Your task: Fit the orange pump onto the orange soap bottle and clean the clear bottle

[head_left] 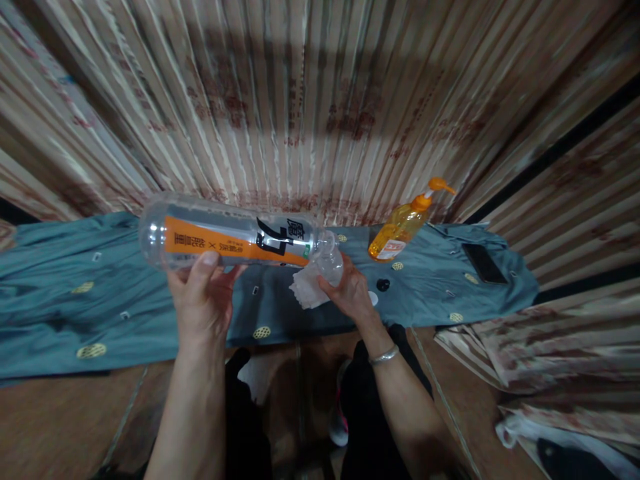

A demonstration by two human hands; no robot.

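Observation:
My left hand [203,287] is closed round the underside of a large clear plastic bottle [220,233] with an orange and black label. The bottle is held nearly level above the cloth, its neck pointing right, and looks empty. At the bottle's mouth, my right hand [353,290] is closed on a small clear plastic piece [331,263], cup-like in shape. Whether this piece touches the bottle's neck I cannot tell. A crumpled white tissue [307,287] is just left of my right fingers; I cannot tell whether they hold it too.
An orange pump bottle [400,230] of yellow liquid stands to the right on a teal patterned cloth [125,340]. A small black cap-like object [383,285] and a dark phone [483,263] lie there too. Behind hangs a pleated curtain [280,100]. Tiled floor [60,427] shows below.

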